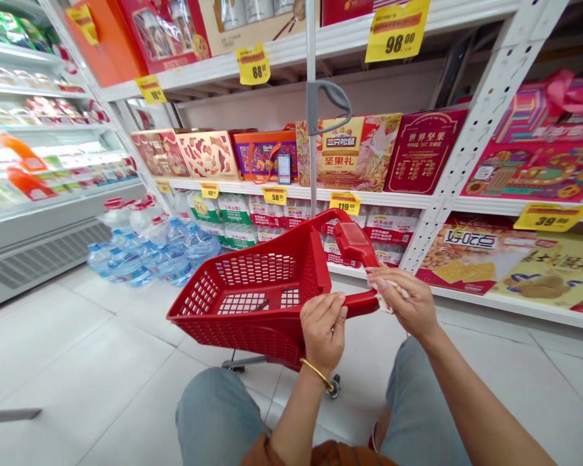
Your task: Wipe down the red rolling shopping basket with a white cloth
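A red plastic mesh shopping trolley basket (252,304) sits on small castors right in front of my knees. My left hand (323,327), with a gold bangle at the wrist, is closed around the basket's red rim near its handle (362,303). My right hand (401,294) pinches a crumpled white tissue (383,301) against that handle. A tall grey pull pole (311,97) with a loop grip rises from the basket's far end. Little shows inside the basket apart from its red slatted floor.
White metal shelving (471,129) on the right holds boxed gift sets with yellow price tags. Shrink-wrapped bottled water (233,220) fills the lower shelf. Water bottles (146,255) lie on the white tile floor (111,382) next to a chilled display case (43,213) at left.
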The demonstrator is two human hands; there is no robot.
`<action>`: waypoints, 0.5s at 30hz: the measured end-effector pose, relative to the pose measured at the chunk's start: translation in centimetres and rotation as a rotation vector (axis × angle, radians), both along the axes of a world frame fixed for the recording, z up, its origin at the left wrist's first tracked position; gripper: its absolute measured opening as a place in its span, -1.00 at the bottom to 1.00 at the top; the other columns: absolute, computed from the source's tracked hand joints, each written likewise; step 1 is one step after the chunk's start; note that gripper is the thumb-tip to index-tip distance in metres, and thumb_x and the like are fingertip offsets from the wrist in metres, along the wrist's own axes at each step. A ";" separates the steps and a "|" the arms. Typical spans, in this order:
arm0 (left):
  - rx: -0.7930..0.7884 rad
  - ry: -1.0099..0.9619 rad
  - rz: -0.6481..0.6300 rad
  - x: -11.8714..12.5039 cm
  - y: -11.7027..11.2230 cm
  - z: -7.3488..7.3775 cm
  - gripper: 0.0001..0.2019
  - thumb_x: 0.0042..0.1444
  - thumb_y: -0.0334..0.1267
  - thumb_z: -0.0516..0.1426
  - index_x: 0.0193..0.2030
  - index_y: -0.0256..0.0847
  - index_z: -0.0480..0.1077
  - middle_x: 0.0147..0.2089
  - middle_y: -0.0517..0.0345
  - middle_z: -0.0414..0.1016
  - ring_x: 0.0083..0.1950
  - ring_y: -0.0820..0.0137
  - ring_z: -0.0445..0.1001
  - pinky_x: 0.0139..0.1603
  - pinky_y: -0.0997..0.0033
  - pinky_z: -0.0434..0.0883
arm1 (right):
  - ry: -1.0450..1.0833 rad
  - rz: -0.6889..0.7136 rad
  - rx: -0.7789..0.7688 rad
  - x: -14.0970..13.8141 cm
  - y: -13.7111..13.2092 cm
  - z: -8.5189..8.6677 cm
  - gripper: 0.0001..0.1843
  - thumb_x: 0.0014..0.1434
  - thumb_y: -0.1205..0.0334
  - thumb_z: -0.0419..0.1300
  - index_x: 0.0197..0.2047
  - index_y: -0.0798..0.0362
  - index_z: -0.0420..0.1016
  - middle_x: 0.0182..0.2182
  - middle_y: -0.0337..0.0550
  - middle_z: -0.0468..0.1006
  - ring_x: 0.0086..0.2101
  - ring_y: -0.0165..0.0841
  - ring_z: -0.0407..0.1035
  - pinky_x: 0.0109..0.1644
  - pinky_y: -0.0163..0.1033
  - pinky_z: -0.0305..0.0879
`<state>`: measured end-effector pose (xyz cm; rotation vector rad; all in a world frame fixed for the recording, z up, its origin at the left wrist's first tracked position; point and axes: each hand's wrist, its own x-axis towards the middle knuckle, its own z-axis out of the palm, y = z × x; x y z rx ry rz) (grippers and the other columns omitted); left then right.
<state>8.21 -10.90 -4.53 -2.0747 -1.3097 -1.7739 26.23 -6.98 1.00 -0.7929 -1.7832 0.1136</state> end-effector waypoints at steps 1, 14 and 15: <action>0.003 -0.003 0.002 -0.1 -0.1 0.0 -0.78 0.26 -0.35 0.08 -0.03 -0.18 0.50 -0.12 0.05 0.62 -0.06 0.33 0.54 0.01 0.22 0.39 | 0.016 -0.004 -0.005 -0.2 -0.1 -0.2 -0.84 0.23 0.26 0.16 -0.31 0.01 0.58 -0.35 -0.13 0.64 -0.22 -0.25 0.55 -0.04 -0.10 0.48; 0.023 -0.020 -0.072 -2.5 -1.2 0.4 -0.82 0.20 -0.33 0.13 -0.08 -0.18 0.50 -0.15 0.07 0.63 -0.09 0.33 0.55 0.03 0.24 0.38 | 0.048 -0.061 0.056 -3.0 -3.4 -0.1 -0.85 0.22 0.30 0.15 -0.30 -0.01 0.56 -0.35 -0.13 0.63 -0.23 -0.23 0.55 -0.04 -0.08 0.49; 0.025 -0.022 -0.068 -2.7 -1.2 0.4 -0.83 0.20 -0.32 0.13 -0.10 -0.18 0.50 -0.16 0.08 0.63 -0.10 0.34 0.55 0.03 0.24 0.38 | 0.036 -0.068 0.063 -3.1 -3.6 -0.2 -0.86 0.22 0.31 0.15 -0.29 -0.01 0.56 -0.34 -0.13 0.64 -0.23 -0.23 0.55 -0.03 -0.07 0.48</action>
